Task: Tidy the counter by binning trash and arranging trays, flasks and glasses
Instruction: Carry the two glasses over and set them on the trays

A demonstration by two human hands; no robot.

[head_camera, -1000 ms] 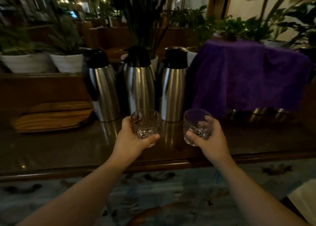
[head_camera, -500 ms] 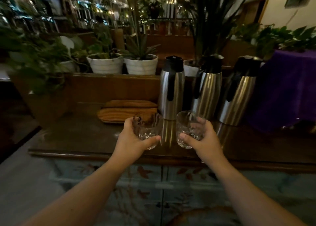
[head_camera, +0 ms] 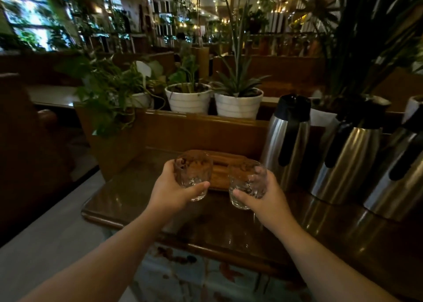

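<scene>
I see my left hand wrapped around a clear glass, thumb across its front and the other digits behind, so that grip is pinching the tumbler and holding it above the dark wooden worktop. My right hand does the same with a second glass: its thumb runs under the lower front and its fingertips show through the far wall. The two glasses hang side by side, close but apart, both upright and lifted clear of the surface. Just behind them, the wooden trays lie stacked on the worktop against the raised back panel. To the right stand three steel flasks with black tops, the nearest flask just beside the trays, the middle flask and the far flask further along. White plant pots sit on the ledge behind the panel.
</scene>
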